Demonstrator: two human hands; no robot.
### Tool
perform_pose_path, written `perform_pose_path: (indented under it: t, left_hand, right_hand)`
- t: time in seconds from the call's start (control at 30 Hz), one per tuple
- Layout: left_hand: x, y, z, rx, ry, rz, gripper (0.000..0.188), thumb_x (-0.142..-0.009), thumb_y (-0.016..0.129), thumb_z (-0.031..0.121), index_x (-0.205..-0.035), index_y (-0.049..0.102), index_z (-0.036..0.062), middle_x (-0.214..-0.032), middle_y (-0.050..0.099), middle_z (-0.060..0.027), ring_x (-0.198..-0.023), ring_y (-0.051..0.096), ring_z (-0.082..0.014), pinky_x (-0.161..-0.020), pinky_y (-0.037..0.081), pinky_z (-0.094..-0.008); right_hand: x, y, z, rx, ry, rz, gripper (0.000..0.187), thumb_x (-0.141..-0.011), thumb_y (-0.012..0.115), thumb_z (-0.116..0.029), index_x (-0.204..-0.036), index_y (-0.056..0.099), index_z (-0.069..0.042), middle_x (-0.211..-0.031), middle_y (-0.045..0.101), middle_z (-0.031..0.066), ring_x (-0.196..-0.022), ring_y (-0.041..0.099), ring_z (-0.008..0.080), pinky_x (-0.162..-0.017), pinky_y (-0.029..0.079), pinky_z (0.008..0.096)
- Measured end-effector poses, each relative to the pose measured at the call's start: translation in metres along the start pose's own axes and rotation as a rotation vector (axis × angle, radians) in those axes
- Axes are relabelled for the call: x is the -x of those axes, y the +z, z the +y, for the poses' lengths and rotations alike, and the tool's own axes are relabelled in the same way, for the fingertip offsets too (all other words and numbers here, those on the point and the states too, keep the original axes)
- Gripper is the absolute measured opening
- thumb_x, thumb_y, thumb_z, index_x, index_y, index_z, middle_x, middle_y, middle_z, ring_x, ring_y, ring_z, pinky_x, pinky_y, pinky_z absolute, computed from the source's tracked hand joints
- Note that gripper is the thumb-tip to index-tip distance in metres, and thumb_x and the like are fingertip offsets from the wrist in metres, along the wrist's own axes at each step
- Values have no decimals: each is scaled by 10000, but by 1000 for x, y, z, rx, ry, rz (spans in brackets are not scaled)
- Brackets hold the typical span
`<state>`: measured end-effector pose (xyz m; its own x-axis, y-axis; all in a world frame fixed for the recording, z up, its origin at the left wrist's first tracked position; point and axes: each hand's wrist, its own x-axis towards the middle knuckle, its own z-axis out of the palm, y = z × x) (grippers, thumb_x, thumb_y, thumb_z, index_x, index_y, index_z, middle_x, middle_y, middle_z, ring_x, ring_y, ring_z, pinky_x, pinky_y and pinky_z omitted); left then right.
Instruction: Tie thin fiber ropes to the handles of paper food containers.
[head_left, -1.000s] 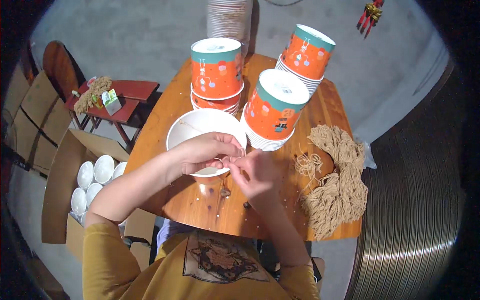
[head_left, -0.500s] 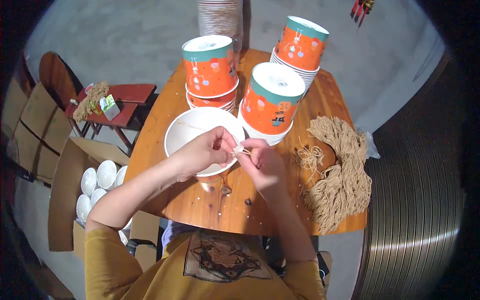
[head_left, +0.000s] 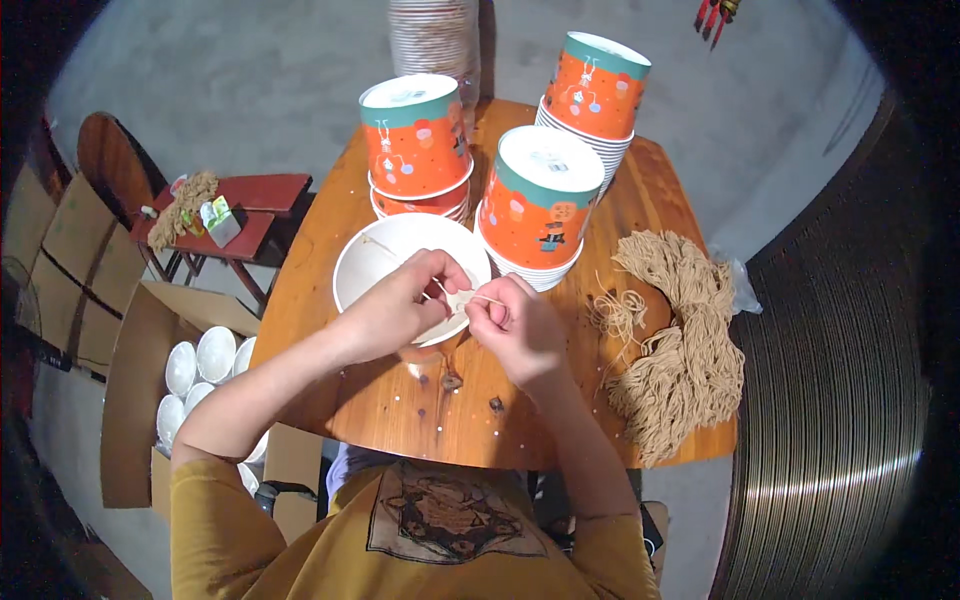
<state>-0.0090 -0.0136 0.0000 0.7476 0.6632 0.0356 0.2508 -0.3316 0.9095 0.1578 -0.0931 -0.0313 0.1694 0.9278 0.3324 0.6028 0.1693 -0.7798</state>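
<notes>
A white paper bucket (head_left: 365, 262) stands mouth up on the wooden table, and a thin strand lies against its inner wall. Over its near right rim, my left hand (head_left: 398, 308) pinches a pale string (head_left: 457, 300). Close beside it on the right, my right hand (head_left: 518, 328) pinches the same string, with a short end poking out above its fingers. Both hands are closed, their fingertips a small gap apart. Whether the string passes through the bucket's rim is hidden by the fingers.
Upside-down stacks of orange and green paper buckets (head_left: 535, 215) rise behind the bucket. A tan bundle of strings (head_left: 680, 350) lies at the table's right, loose strands (head_left: 618, 315) beside it. On the left, a cardboard box (head_left: 135, 400) holds several white cups near a red bench (head_left: 262, 190).
My fingertips have moved slightly apart, the right ones a little lower, and more string shows between them. The whole view has shifted slightly.
</notes>
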Motion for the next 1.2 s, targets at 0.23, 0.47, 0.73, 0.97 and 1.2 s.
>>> perform_pose_path:
  t: [0.23,0.47,0.73,0.97,1.2]
  left_hand:
    - [2,-3,-4,66,-129,-96,147,-897,585,92,-1033,550,47,-838,486,33,-791,478,-55,-719,440,-209]
    - [0,2,-6,107,-221,-70,91,-908,585,73,-983,557,29,-818,559,13,-790,526,-61,-716,464,-223]
    - [-1,7,-14,106,-123,7,92,-883,579,90,-935,529,33,-776,512,9,-673,496,-55,-521,509,-224]
    - [-4,10,-17,186,40,52,191,-862,568,25,-1024,469,52,-827,521,3,-744,503,-59,-598,492,-219]
    - [-5,9,-7,356,-65,42,263,-862,591,5,-1076,446,49,-869,548,-6,-789,529,-73,-684,463,-207]
  right_hand:
    - [-1,0,0,-15,10,-20,153,-787,674,-143,-850,598,-25,-755,559,107,-624,567,221,-578,457,350]
    - [-1,0,0,18,-48,-17,138,-785,669,-129,-854,603,-28,-753,548,102,-628,570,231,-581,462,354]
    - [0,2,2,22,-82,-2,136,-781,668,-118,-850,597,-24,-749,548,109,-625,575,243,-575,469,359]
    - [4,9,12,-94,-39,44,140,-799,664,-103,-873,573,-27,-791,562,108,-656,581,232,-585,473,357]
    - [11,13,17,-133,-63,85,160,-817,662,-88,-920,550,-40,-812,559,109,-666,571,223,-595,469,335]
